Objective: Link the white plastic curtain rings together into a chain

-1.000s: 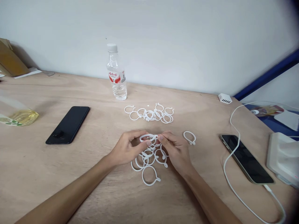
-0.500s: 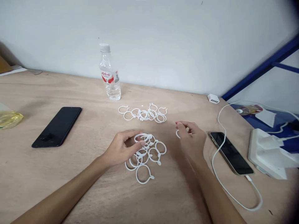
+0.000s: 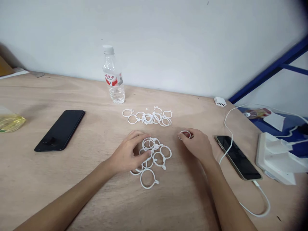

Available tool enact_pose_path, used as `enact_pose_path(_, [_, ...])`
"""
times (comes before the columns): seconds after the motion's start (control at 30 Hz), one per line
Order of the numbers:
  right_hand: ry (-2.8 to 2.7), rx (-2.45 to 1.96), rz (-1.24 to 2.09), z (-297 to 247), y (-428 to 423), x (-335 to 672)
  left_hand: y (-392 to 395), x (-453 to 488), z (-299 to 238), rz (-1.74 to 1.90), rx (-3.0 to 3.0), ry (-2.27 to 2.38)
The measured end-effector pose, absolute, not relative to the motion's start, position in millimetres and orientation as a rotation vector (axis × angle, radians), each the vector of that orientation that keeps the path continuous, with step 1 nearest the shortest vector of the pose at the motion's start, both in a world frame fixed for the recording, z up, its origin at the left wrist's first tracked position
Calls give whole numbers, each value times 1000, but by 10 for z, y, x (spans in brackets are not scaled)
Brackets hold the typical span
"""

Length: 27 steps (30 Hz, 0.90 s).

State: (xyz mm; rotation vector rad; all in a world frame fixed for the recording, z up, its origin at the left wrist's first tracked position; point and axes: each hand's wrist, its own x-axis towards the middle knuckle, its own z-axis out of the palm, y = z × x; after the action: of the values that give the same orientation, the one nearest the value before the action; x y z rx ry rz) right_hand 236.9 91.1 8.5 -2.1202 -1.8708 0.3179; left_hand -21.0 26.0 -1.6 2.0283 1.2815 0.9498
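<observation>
Two loose groups of white plastic rings with small eyelet tabs, like curtain rings, are on the wooden table. At the left edge of the nearer group [image 3: 159, 159] is my left hand [image 3: 131, 150], thumb and fingers apart, touching the rings between them. The fingertips are partly hidden by the rings. To the right of this group, my right hand [image 3: 198, 142] pinches a single white curtain ring [image 3: 185, 131] between thumb and fingers. Farther back, the second group of curtain rings [image 3: 149, 118] lies flat and overlapping, apart from both hands.
A clear water bottle [image 3: 114, 77] stands near the wall. One dark phone [image 3: 60, 130] lies at left, another phone [image 3: 237, 157] at right with a white cable [image 3: 267, 205]. A white power strip [image 3: 274, 160] sits at the right edge; a yellowish plastic package [image 3: 12, 123] lies far left.
My right hand has turned, and the curtain ring in its fingers now shows more fully. The ring at my left fingertips has shifted slightly right and lies lower, among the nearer group.
</observation>
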Motion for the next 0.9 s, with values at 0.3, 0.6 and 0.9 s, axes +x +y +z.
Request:
enact_pose_path(0.3, [-1606,-1536,752,59,735,1974,252,-198,-30,1016,2072,1298])
enact_pose_path(0.6, [-1505,-1305,1340,167,295,1509,220,-207,-36,1249,2307,1069])
enact_pose_path(0.9, [-1744,-1164,1069,167,215,1462,216,-189,-21,1389,2369,1039])
